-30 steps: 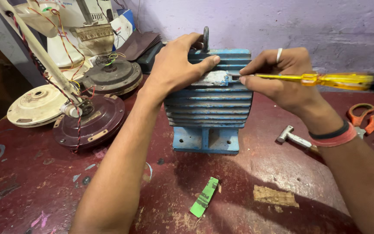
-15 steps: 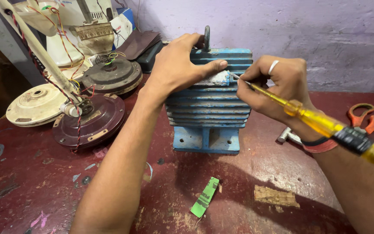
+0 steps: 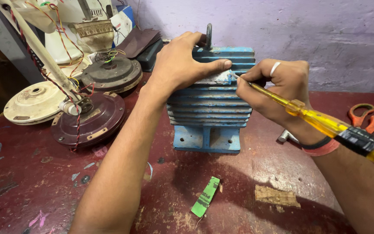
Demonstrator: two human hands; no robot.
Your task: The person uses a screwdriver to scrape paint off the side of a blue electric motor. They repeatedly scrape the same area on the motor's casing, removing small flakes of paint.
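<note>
A blue finned motor housing (image 3: 208,108) stands upright on the dark red workbench (image 3: 40,190). My left hand (image 3: 182,63) rests on its top, thumb pressed against a small grey plate (image 3: 215,78) on the side. My right hand (image 3: 278,86) grips a yellow-handled screwdriver (image 3: 325,123). The screwdriver's tip touches the plate's right edge, and its handle slants down to the right toward me.
Dismantled ceiling fan motors (image 3: 89,117) and a cream cover (image 3: 33,102) lie at the left with loose wires. Orange-handled scissors (image 3: 369,117) and a metal tool (image 3: 286,136) lie at the right. A green strip (image 3: 205,197) and a brown scrap (image 3: 278,196) lie in front.
My right hand has swung the screwdriver from lying level to slanting down toward me, its tip staying at the plate. My left hand has kept its hold on the housing.
</note>
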